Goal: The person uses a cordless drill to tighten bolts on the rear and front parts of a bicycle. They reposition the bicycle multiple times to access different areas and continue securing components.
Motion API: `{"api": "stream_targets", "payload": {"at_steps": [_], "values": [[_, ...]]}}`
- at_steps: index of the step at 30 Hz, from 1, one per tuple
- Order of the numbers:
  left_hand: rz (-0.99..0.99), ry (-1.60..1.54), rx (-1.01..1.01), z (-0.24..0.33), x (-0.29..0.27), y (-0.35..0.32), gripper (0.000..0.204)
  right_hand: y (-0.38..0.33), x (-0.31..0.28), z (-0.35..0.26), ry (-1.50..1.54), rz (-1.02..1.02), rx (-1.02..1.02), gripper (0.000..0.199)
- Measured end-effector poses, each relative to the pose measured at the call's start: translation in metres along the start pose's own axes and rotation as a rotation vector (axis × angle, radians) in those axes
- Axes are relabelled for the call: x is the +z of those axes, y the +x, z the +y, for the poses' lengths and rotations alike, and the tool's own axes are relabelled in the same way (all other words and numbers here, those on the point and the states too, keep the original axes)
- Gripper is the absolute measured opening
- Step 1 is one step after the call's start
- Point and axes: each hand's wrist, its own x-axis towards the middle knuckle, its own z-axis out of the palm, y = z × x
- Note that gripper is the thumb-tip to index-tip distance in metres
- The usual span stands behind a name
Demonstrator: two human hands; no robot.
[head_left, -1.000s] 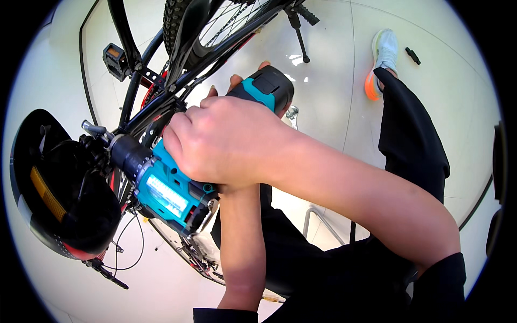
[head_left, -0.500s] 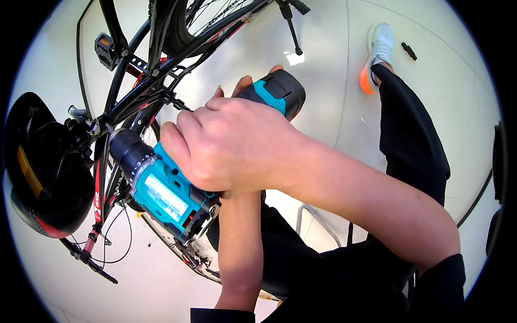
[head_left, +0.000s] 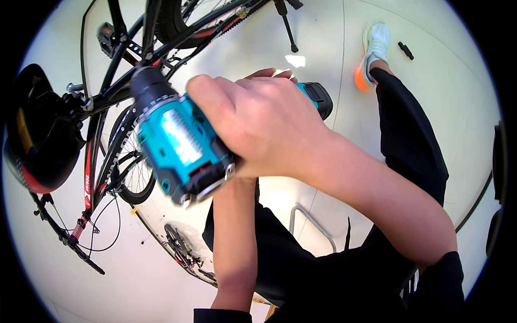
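The teal and black power drill point(head_left: 180, 142) sits high in front of the person, its black chuck pointing toward the black bicycle frame point(head_left: 116, 94); whatever bit it carries is lost against the tubes. Its grip is wholly covered by the right hand point(head_left: 264, 124), whose fingers are clenched round it from above, while the dark battery end point(head_left: 318, 97) pokes out past the knuckles. Of the left hand point(head_left: 267, 72) only a few fingertips peep over the top of the right; whether they grasp the drill I cannot tell. The left forearm rises from below, under the tool. A black saddle point(head_left: 37, 140) lies at the left edge. The white floor point(head_left: 323, 37) carries a white and orange shoe point(head_left: 372, 51) at the far right.
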Motion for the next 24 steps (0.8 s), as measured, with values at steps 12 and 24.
{"api": "stream_targets", "payload": {"at_steps": [12,24], "values": [[-0.002,-0.057,-0.036,0.007,0.010,0.002,0.048,0.003,0.004,0.004,-0.136,-0.081,-0.133,0.048],[-0.046,-0.103,-0.072,0.009,0.008,-0.001,0.048,0.003,-0.001,-0.006,-0.145,-0.135,-0.064,0.068]]}}
